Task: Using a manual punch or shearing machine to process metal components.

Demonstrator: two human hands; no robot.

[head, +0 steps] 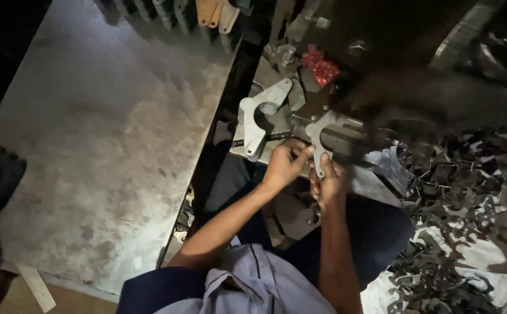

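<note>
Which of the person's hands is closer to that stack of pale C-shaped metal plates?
Left. The left hand is just right of and below the stack of C-shaped plates; the right hand is farther right, gripping a single plate.

The metal bracket (321, 145) sits between the left hand (285, 164) and the right hand (329, 186), above the lap. A stack of brackets (260, 119) lies just left of it on the work plate (277, 148). The slab (108, 134) extends to the left. The scrap pile (463, 221) lies to the right. The bag (320, 65) lies behind the stack.
</note>
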